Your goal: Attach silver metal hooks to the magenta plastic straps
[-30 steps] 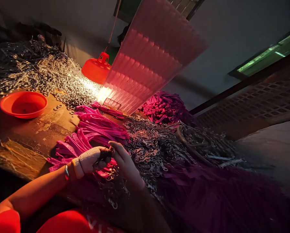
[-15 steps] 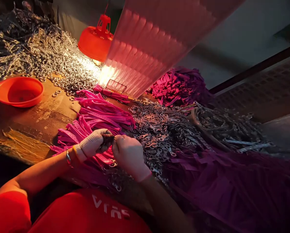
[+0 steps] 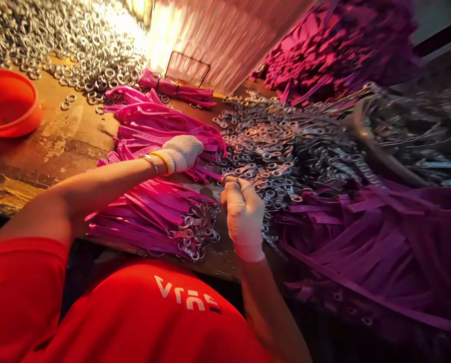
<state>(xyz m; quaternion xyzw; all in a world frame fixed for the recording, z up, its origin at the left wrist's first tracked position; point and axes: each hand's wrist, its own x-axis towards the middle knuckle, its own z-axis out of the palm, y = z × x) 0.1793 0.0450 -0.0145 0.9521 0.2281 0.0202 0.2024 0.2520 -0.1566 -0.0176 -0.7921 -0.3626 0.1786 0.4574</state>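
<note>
My left hand (image 3: 183, 153), in a white knit glove, reaches over the bright pink straps (image 3: 160, 123); its fingertips are hidden behind the back of the hand. To the right, my right hand (image 3: 244, 206), also gloved, is closed in a pinch round a small metal ring (image 3: 231, 177) at the fingertips. Below and left of it lies a bundle of pink straps with metal clasps (image 3: 195, 229) on their ends. A heap of metal clasps (image 3: 270, 156) spreads just beyond my right hand.
An orange-red bowl (image 3: 9, 103) stands at the left. Loose metal rings (image 3: 92, 50) are piled at the back left, near hanging clear plastic (image 3: 225, 35). Purple straps (image 3: 391, 242) cover the right side, below a basket rim (image 3: 376, 146).
My hands have parted: the left is now over the pink straps, the right is lower and to the right. The view has tilted down and closer, and the lamp is out of sight.
</note>
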